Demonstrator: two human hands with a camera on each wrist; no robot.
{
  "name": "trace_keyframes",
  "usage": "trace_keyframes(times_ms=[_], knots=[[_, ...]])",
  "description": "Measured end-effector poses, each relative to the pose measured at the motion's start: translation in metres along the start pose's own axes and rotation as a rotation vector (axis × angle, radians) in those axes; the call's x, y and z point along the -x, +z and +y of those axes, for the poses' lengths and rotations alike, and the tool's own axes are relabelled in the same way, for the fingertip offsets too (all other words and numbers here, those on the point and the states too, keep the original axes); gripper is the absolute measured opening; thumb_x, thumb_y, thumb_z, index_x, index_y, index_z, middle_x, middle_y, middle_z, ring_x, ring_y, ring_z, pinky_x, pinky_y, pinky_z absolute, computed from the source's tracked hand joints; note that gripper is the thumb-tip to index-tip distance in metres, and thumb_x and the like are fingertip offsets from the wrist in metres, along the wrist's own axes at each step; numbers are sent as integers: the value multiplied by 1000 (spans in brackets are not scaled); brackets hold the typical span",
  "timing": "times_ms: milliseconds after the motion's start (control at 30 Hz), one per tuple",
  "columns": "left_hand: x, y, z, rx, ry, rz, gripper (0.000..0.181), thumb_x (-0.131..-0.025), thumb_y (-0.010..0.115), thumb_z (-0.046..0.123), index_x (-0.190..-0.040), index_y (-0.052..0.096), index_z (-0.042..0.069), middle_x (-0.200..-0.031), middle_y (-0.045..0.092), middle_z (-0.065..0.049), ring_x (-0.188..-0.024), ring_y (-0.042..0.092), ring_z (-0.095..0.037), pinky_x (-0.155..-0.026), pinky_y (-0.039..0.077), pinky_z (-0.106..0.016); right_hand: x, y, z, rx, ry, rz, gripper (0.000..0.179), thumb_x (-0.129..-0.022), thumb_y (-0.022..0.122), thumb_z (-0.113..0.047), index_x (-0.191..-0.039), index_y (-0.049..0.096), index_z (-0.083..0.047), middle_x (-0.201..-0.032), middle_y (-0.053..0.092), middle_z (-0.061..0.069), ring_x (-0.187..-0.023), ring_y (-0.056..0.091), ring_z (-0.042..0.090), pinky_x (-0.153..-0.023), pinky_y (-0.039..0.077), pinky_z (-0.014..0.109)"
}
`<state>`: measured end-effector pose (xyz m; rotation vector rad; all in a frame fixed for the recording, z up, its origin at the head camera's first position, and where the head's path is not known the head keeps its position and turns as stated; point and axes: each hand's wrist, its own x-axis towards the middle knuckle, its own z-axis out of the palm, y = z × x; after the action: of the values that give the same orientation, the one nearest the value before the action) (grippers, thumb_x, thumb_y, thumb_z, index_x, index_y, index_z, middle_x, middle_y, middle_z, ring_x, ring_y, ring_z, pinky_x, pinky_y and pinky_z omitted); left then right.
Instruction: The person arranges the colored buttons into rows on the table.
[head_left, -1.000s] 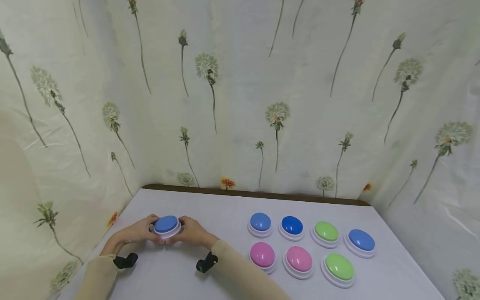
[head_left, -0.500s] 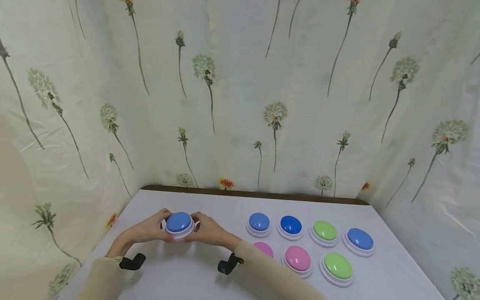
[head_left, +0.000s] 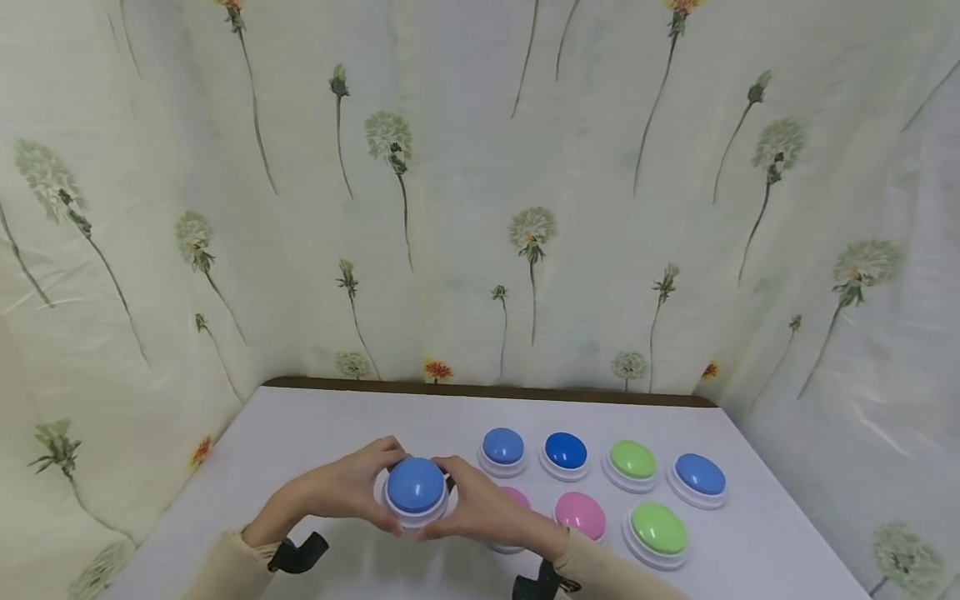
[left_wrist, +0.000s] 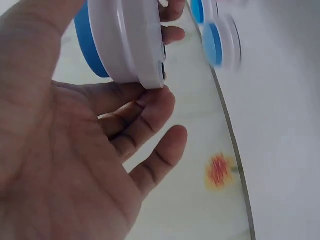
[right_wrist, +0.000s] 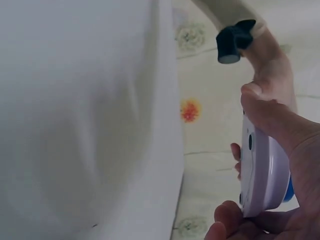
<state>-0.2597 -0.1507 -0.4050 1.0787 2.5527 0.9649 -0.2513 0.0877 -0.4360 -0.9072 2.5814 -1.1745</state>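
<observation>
A round push button (head_left: 416, 485) with a light blue dome and white base is held between my two hands in the head view. My left hand (head_left: 341, 487) grips its left side, my right hand (head_left: 491, 508) its right side. The left wrist view shows the white base (left_wrist: 131, 42) side-on, with fingertips at its lower edge. Seen from the right wrist, the underside (right_wrist: 251, 170) has small dark feet and stands apart from the table surface. Behind my right hand, a pink button (head_left: 516, 497) is partly hidden.
On the white table (head_left: 315, 417), two rows of buttons stand to the right: light blue (head_left: 503, 447), darker blue (head_left: 566, 450), green (head_left: 633, 459) and blue (head_left: 701, 474) behind, pink (head_left: 581, 515) and green (head_left: 659, 528) in front. A flowered curtain (head_left: 450, 208) surrounds the table.
Both hands have carried the blue button rightward and closer to me, towards the rows. My right forearm now covers part of the front row. The head view has shifted slightly.
</observation>
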Motion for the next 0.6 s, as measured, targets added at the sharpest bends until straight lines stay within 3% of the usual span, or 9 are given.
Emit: trace_keyframes(times_ms=[133, 267, 367, 433, 600], knots=[[-9, 19, 26, -97, 94, -21, 68, -61, 76, 54, -118, 51, 27, -106, 45, 13, -97, 47, -3, -84, 44, -28, 39, -8, 0, -4, 102, -3, 82, -60, 76, -55, -128, 39, -28, -115, 50, -11, -98, 50, 7, -83, 47, 31], [-18, 42, 46, -188, 190, -16, 72, -60, 73, 61, -117, 51, 23, -103, 45, 13, -92, 46, 0, -80, 44, -21, 74, -15, 1, -6, 154, -8, 79, -61, 76, -55, -127, 38, -32, -116, 48, -12, -101, 50, 10, -85, 47, 36], [-25, 60, 62, -231, 204, -25, 75, -61, 70, 64, -118, 51, 21, -103, 46, 13, -91, 46, 1, -78, 45, -19, 99, -19, 2, -60, 239, -30, 78, -61, 75, -56, -126, 37, -39, -119, 46, -13, -105, 48, 14, -85, 47, 42], [-29, 72, 72, -244, 194, -41, 77, -62, 66, 68, -121, 49, 21, -106, 46, 13, -93, 45, 1, -78, 46, -20, 114, -23, 2, -40, 286, -41, 78, -60, 74, -59, -127, 38, -40, -117, 47, -14, -104, 49, 15, -83, 48, 44], [-40, 100, 95, -242, 169, -86, 76, -65, 64, 67, -123, 50, 20, -107, 46, 12, -91, 45, 1, -76, 46, -19, 148, -38, 6, 177, 262, -29, 79, -61, 68, -65, -127, 41, -31, -110, 50, -12, -90, 50, 8, -76, 51, 33]])
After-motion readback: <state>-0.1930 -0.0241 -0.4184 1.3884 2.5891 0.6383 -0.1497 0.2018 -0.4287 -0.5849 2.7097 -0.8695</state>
